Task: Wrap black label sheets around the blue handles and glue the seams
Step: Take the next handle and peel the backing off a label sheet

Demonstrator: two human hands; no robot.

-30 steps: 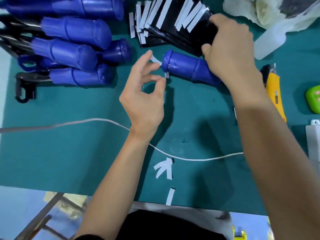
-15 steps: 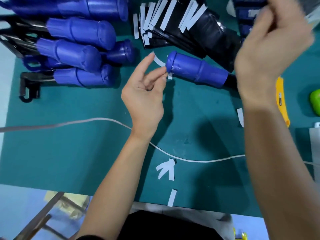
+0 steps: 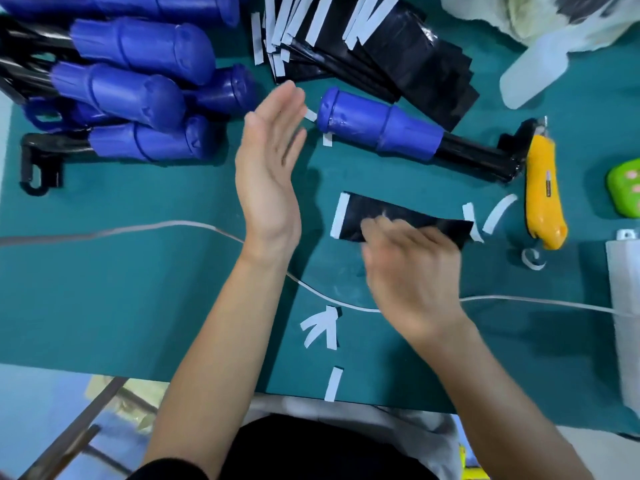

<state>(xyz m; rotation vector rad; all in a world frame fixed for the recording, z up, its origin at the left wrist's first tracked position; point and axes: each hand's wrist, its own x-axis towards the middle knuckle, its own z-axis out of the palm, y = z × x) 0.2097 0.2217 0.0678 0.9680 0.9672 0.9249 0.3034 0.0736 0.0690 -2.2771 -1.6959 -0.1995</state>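
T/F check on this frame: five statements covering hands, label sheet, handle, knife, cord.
1. The lone blue plastic handle on the green mat is already wrapped in black. False: it is bare blue.
2. The left hand is open, fingers straight, and holds nothing. True.
3. The right hand touches a black label sheet with a white strip at one end, which lies on the mat. True, though blur hides whether it pinches the sheet.
4. The yellow utility knife is held in the right hand. False: it lies on the mat, apart from both hands.
5. A thin white cord runs across the mat from left to right. True.
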